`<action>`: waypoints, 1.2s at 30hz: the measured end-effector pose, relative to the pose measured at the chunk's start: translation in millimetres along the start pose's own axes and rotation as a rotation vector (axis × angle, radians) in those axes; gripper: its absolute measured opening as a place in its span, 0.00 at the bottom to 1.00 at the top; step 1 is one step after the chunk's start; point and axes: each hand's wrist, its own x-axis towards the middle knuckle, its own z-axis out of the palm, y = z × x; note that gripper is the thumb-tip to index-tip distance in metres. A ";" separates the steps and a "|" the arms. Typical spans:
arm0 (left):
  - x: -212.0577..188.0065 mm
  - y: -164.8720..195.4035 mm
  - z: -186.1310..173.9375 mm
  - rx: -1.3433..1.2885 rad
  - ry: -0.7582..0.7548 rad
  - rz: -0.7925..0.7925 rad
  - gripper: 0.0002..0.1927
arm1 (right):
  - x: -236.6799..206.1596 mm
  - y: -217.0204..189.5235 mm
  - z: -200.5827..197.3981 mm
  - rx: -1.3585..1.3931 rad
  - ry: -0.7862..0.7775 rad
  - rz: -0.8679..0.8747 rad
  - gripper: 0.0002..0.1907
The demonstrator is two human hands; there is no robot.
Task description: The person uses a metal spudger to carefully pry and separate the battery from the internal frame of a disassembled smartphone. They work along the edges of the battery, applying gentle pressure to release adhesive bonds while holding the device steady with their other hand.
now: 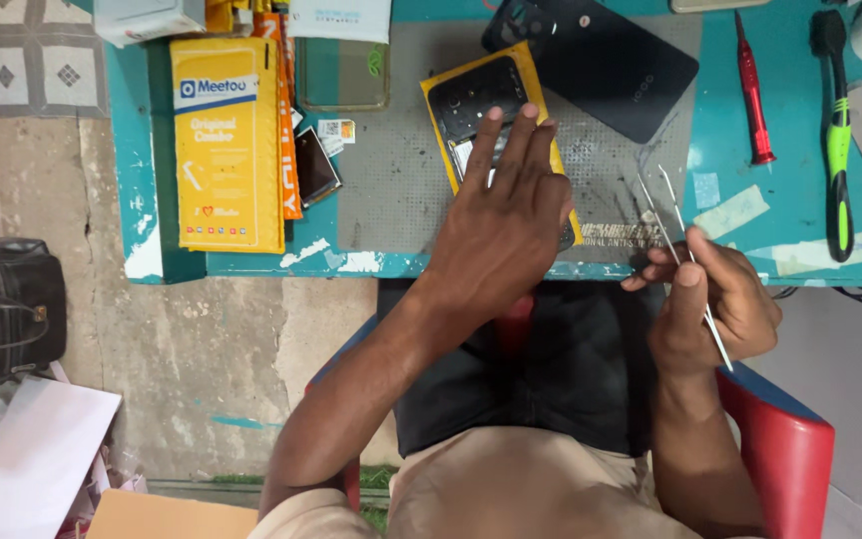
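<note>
From the head view, my left hand (pixel 506 215) lies flat, fingers spread, pressing on the opened phone (pixel 476 100) that sits on the grey mat (pixel 391 180) at mid-bench. My right hand (pixel 715 299) pinches metal tweezers (pixel 672 225) near the bench edge, tips apart and empty, pointing up toward the mat. I'd judge it best to keep the phone pinned steady and bring the tips in low and slow.

Opened black phone (pixel 471 100) flat on yellow sheet; thin metal tweezers (pixel 675 235) tilted, tips open.
</note>
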 end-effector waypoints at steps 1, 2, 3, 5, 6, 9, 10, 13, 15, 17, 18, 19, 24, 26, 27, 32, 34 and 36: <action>0.1 -2.7 0.4 -0.027 0.018 -0.006 0.11 | 0.7 -0.4 1.1 -0.006 -0.005 -0.002 0.14; -0.2 -6.9 0.5 -0.087 0.040 -0.046 0.10 | 1.6 -1.0 2.4 -0.013 -0.010 -0.005 0.13; -1.4 -12.4 0.3 -0.150 0.060 -0.086 0.09 | 2.4 -2.0 3.7 -0.017 -0.013 -0.007 0.13; -4.6 -25.3 0.5 -0.230 0.126 -0.174 0.08 | 3.2 -6.0 6.7 -0.031 -0.030 0.005 0.12; -5.9 -33.9 0.7 -0.245 0.174 -0.220 0.08 | 4.0 -9.2 8.1 -0.038 -0.043 0.017 0.11; -12.0 -58.6 0.8 -0.262 0.263 -0.349 0.07 | 9.8 -20.4 15.4 -0.031 -0.087 0.070 0.10; -13.8 -65.5 1.8 -0.264 0.282 -0.392 0.07 | 12.8 -24.3 19.3 -0.039 -0.100 0.085 0.09; -13.6 -81.3 10.5 -0.243 0.292 -0.420 0.10 | 23.5 -36.2 33.8 -0.109 -0.140 0.108 0.09; -15.1 -85.5 16.9 -0.323 0.272 -0.372 0.11 | 31.5 -43.4 43.0 -0.194 -0.182 0.103 0.08; -16.2 -86.4 22.7 -0.371 0.221 -0.316 0.16 | 40.4 -46.4 51.4 -0.311 -0.232 0.032 0.09; -15.9 -86.7 24.6 -0.376 0.186 -0.279 0.18 | 46.9 -44.0 56.4 -0.378 -0.255 -0.037 0.10; -15.7 -88.6 25.3 -0.379 0.152 -0.240 0.20 | 51.4 -41.9 61.9 -0.444 -0.277 -0.106 0.11; -15.1 -98.5 30.8 -0.382 0.072 -0.079 0.26 | 57.7 -31.0 79.4 -0.444 -0.294 -0.130 0.09; -15.2 -100.8 31.8 -0.382 0.046 -0.063 0.28 | 59.4 -26.2 82.5 -0.454 -0.304 -0.132 0.10; -14.7 -102.6 31.4 -0.390 0.044 -0.067 0.29 | 60.6 -24.4 84.3 -0.450 -0.313 -0.136 0.10; -13.3 -110.5 37.0 -0.419 0.019 -0.052 0.31 | 61.0 -20.1 87.6 -0.477 -0.338 -0.087 0.09; -13.1 -112.5 40.3 -0.422 0.016 -0.048 0.31 | 61.5 -16.7 90.1 -0.485 -0.332 -0.090 0.09; -12.8 -114.6 43.2 -0.436 0.009 -0.051 0.31 | 63.0 -14.5 91.6 -0.489 -0.333 -0.088 0.09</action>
